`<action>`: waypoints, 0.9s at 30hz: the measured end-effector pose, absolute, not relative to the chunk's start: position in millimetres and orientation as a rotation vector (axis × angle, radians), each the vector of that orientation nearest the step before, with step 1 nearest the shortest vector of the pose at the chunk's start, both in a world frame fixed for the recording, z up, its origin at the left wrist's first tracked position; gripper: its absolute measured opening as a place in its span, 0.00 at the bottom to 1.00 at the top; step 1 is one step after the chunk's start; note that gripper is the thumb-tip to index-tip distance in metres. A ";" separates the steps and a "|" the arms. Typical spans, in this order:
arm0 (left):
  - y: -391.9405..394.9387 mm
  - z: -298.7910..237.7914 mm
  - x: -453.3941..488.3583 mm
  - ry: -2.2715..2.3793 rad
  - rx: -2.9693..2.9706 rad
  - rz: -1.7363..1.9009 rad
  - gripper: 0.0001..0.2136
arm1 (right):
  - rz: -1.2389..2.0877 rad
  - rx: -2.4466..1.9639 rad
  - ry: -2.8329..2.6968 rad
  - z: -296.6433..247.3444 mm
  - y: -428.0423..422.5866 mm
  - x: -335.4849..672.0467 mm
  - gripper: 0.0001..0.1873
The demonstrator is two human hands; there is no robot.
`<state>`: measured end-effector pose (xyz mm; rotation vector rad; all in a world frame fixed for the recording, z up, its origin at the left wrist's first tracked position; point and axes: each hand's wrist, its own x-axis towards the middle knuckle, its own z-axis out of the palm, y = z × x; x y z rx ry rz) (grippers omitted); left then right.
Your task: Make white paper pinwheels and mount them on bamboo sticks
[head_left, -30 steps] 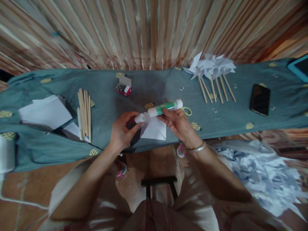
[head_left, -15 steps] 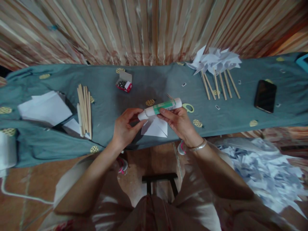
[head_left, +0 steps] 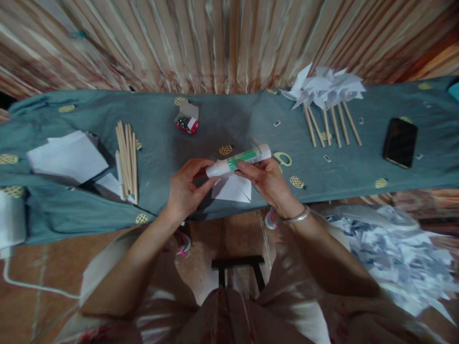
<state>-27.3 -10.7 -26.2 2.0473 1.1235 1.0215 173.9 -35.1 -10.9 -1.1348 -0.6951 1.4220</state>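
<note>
White-and-green cylindrical plastic glue stick (head_left: 247, 157) held above folded white paper (head_left: 229, 190), by near edge of teal cloth-covered surface (head_left: 158, 153). Long axis crosswise, right end angled toward far edge. White left end pinched by left hand (head_left: 188, 186); barrel clasped by right hand (head_left: 268, 184).

Nothing legible in view. Tube (head_left: 221, 167): green label (head_left: 247, 156) round its middle, fine print toward the label's right end, too blurred to make out; fingers of the right hand (head_left: 269, 180) cover part of it. Small open box (head_left: 192, 126): red side with white marking, too small to read. Cloth-covered counter (head_left: 158, 143): little white-framed dark rectangles printed or lying on it, can't tell which, content unreadable. One rectangle (head_left: 277, 123) up from the tube's right end, others near the wooden sticks (head_left: 333, 125) and phone (head_left: 400, 143).
</note>
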 end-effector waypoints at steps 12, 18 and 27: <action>-14.7 -20.4 -27.4 1.121 2.244 1.005 0.11 | 1.451 -1.186 -0.772 -17.7 -40.2 166.0 0.17; -15.5 -20.5 -29.0 1.109 2.263 1.004 0.11 | 1.489 -1.188 -0.776 -13.9 -39.0 161.6 0.17; -13.9 -19.2 -27.1 1.185 2.209 0.922 0.12 | 1.557 -1.129 -0.840 -19.0 -38.4 160.1 0.17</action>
